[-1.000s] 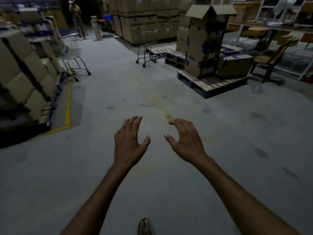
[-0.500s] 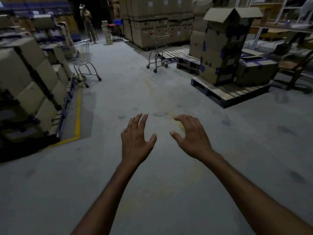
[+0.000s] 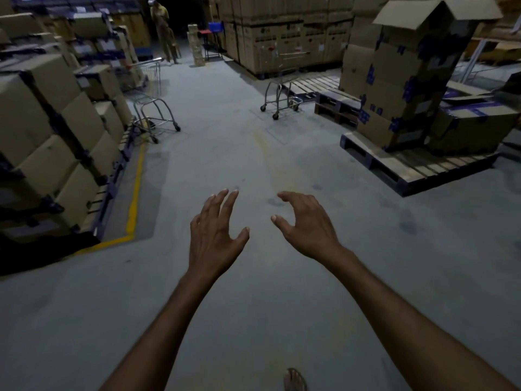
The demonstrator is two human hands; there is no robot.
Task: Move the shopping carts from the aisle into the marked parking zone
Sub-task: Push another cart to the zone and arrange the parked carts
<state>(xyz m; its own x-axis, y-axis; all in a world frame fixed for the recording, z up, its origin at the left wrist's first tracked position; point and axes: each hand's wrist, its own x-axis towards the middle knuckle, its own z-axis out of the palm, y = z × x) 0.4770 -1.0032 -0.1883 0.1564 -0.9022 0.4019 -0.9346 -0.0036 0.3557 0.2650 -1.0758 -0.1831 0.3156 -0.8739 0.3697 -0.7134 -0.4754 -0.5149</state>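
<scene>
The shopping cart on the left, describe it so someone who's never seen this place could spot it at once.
Follow the stacked cartons along the left side and the yellow floor line at their foot. The cart stands at that line's far end, beside the cartons. Unlike the other cart, across the aisle by the bare pallets, its wire basket shows clearly.

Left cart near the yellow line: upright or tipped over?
Upright. The cart stands on its wheels, wire basket above the frame, beside the stacked boxes.
</scene>
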